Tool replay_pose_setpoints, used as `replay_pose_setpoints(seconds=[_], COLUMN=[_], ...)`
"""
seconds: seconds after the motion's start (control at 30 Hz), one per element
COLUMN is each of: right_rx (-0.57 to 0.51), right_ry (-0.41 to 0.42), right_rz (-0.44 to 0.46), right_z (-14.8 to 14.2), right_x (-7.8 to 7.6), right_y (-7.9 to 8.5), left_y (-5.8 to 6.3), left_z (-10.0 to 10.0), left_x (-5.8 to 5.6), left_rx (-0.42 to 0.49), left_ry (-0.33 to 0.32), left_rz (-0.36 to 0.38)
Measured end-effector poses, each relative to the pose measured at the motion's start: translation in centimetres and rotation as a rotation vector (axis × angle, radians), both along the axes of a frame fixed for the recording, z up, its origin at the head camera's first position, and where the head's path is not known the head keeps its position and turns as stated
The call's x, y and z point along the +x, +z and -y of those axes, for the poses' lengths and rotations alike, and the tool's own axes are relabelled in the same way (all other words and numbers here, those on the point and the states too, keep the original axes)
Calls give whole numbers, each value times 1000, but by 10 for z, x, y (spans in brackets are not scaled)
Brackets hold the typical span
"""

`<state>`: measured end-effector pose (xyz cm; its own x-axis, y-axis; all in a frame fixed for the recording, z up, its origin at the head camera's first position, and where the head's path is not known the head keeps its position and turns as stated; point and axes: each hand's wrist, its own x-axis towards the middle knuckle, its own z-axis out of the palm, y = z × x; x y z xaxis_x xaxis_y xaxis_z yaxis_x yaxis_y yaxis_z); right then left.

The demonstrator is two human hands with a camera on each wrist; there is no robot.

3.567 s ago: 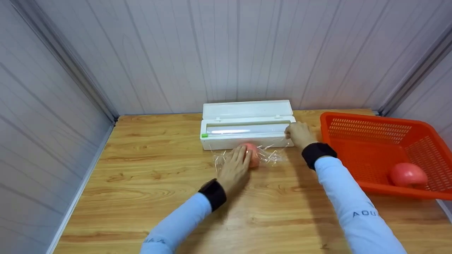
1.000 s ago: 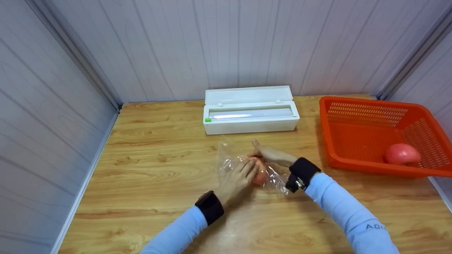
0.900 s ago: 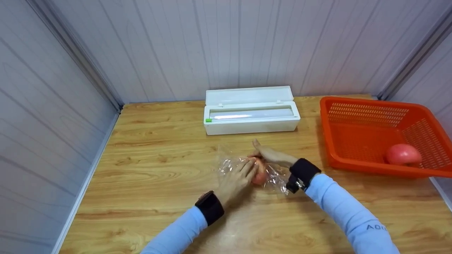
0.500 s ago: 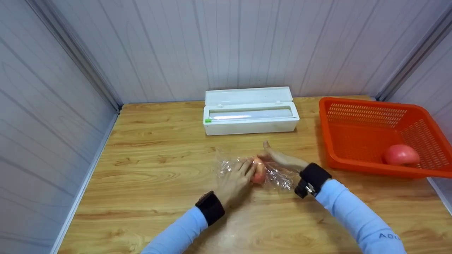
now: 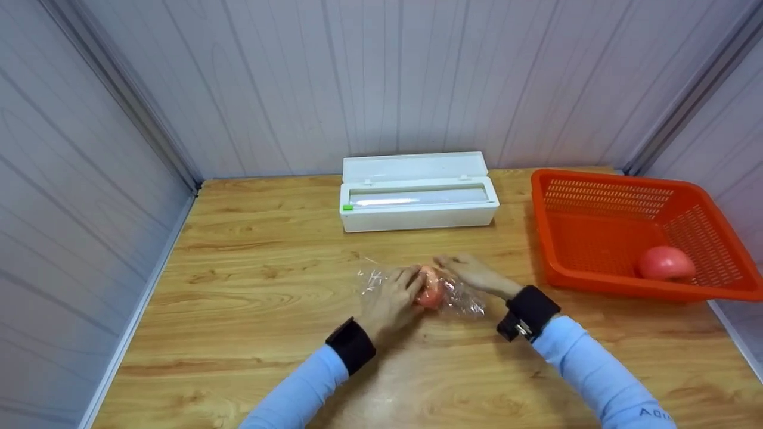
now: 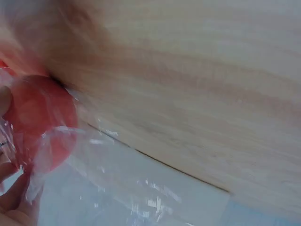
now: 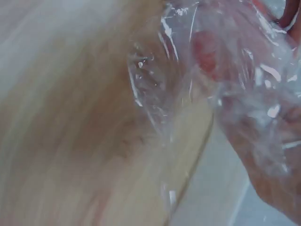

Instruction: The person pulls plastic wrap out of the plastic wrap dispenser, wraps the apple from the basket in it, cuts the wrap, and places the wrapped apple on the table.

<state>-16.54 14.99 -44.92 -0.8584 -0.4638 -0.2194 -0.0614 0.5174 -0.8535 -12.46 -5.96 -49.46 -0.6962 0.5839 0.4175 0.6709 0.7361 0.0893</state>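
Observation:
A red apple [image 5: 430, 289] sits on the wooden table with clear plastic film [image 5: 462, 298] crumpled around it and loose film sticking out at both sides. My left hand [image 5: 390, 301] grips the apple from the left, fingers curved over it. In the left wrist view, fingertips [image 6: 16, 195] press film against the apple [image 6: 44, 117]. My right hand [image 5: 477, 275] lies at the apple's far right side, fingers reaching along the film. Wrinkled film [image 7: 254, 103] covers part of that hand in the right wrist view, hiding its fingertips.
Behind the hands stands a white film dispenser box [image 5: 417, 219], lid raised, with a film roll inside and a green slider [image 5: 347, 207] at its left end. At the right is an orange basket [image 5: 539, 238] holding another red apple [image 5: 666, 263]. Panel walls enclose the table.
Earlier my right hand was at the dispenser's right end; both hands and the wrapped apple have since come away from the box. Lately my right hand's raised thumb has lowered toward the film.

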Motion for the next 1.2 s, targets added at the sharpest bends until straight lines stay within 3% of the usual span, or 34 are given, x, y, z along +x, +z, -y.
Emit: replay_pose_setpoints(seconds=[0.1,0.2,0.23,0.33,0.43,0.5,0.6,0.67,0.73,1.0,1.1,1.2], right_rx=[-187,-335,-365,-327,-366,-488,-758,-889,-926,-862,-871,-908], right_ry=[-212,-287,-282,-227,-214,-253,-300,-310,-303,-392,-410,-407], right_rz=[-204,-288,-254,-108,119,260,406,429,425,465,467,450], right_z=[-4,-8,-8,-6,3,10,20,24,26,27,25,24], right_x=[9,25,32,45,47,42,35,32,30,32,33,32], right_y=[13,22,22,-1,-26,-37,-37,-36,-34,-31,-32,-30], left_y=[9,23,29,45,58,63,69,70,69,62,63,66], left_z=[3,6,7,4,-3,-7,-11,-14,-15,-16,-9,9], left_x=[-12,-26,-29,-35,-35,-33,-27,-22,-19,-12,-16,-25], left_rx=[56,98,103,109,112,127,144,157,162,149,199,432], left_ry=[50,102,119,145,139,113,73,41,16,13,2,76], left_rz=[70,103,105,82,71,73,86,97,106,156,292,534])
